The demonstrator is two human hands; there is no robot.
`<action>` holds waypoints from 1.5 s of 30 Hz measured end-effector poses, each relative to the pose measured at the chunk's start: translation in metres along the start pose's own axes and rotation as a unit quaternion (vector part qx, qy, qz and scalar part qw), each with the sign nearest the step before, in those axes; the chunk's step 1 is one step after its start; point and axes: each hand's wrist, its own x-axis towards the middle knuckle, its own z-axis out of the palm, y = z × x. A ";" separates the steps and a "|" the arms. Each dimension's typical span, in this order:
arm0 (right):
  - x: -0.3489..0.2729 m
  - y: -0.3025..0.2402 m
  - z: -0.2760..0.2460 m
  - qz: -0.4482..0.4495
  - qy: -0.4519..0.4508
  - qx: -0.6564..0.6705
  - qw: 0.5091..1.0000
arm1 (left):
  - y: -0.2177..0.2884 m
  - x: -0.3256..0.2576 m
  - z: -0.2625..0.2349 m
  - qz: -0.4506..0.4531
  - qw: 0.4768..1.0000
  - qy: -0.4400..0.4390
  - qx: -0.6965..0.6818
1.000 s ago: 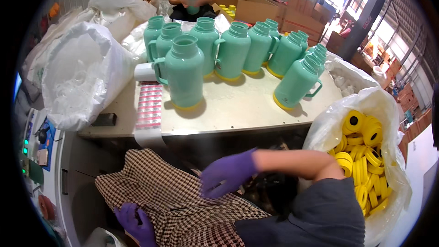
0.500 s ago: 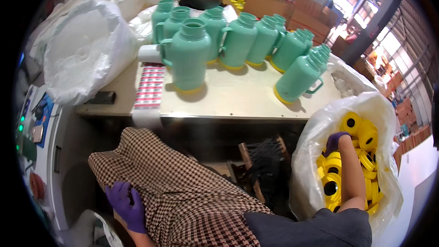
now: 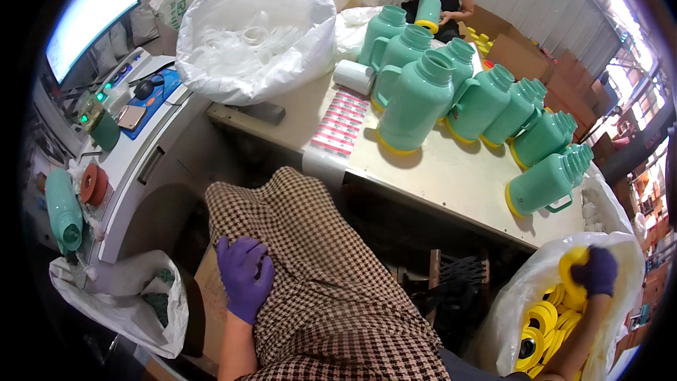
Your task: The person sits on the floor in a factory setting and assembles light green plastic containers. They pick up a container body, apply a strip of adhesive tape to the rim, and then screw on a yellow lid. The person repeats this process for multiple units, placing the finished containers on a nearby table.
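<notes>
My right hand [image 3: 599, 272], in a purple glove, grips a yellow plastic ring [image 3: 572, 273] at the top of a large white sack [image 3: 509, 289]. More yellow round parts [image 3: 530, 346], some with black centres, fill the sack below it. My left hand [image 3: 245, 279], also gloved in purple, rests on the checked cloth [image 3: 317, 254] over my lap, its fingers loosely bent and holding nothing. On the table, several green handled jugs [image 3: 417, 102] with yellow bases stand upright. Beside them lies a sheet of red and white labels [image 3: 340, 123] on its roll [image 3: 354, 76].
A big white sack of clear plastic pieces [image 3: 257, 46] sits at the table's left. Further left are a lit screen [image 3: 92, 14], a phone [image 3: 132, 117], and a green jug lying tipped [image 3: 63, 208]. Across the table a person [image 3: 441, 0] holds another green jug [image 3: 428, 10].
My view has turned to the left. My right hand has risen from among the yellow parts with a ring in it. The left hand still rests on my lap.
</notes>
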 end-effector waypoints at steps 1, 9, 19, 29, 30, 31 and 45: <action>-0.007 0.000 -0.015 -0.112 0.214 0.106 0.965 | -0.001 -0.001 -0.001 -0.005 1.000 0.004 -0.006; 0.127 -0.239 -0.019 -0.379 -0.037 0.736 0.560 | -0.014 -0.013 0.000 -0.033 0.991 0.093 -0.095; 0.138 -0.340 0.069 -0.163 0.545 0.303 0.765 | -0.142 -0.026 -0.205 -0.262 0.823 0.312 0.397; -0.022 -0.411 0.013 -0.541 0.476 0.464 0.516 | -0.199 0.007 -0.232 -0.234 0.814 0.308 0.433; -0.040 -0.414 -0.003 -0.601 0.436 0.482 0.465 | -0.189 0.007 -0.219 -0.220 0.833 0.309 0.402; -0.059 -0.410 -0.016 -0.623 0.369 0.535 0.435 | -0.175 0.006 -0.201 -0.207 0.852 0.310 0.369; -0.132 -0.570 -0.034 -0.607 -0.236 0.725 0.224 | -0.001 0.012 0.034 -0.022 0.998 0.006 0.060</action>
